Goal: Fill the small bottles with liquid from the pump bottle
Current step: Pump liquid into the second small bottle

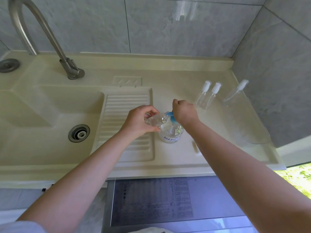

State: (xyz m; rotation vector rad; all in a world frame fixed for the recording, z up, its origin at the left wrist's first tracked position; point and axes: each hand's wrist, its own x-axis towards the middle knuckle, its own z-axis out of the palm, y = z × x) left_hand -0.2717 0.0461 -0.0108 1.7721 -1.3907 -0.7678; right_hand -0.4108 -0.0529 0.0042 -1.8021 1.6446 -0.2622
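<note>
A clear pump bottle [170,133] with a blue pump head [172,117] stands on the cream counter [176,158]. My right hand [183,111] lies on top of the blue pump head, fingers curled over it. My left hand [139,122] grips a small clear bottle [155,120], tilted, with its open mouth at the pump's spout. Two small capped clear bottles [206,96] stand side by side behind my right hand. A third small capped bottle [235,93] stands further right near the wall.
A sink basin [50,118] with a metal drain [79,133] lies to the left, under a curved metal tap [50,39]. A ribbed washboard slope [126,121] runs beside my left hand. Grey tiled walls [168,26] close the back and right.
</note>
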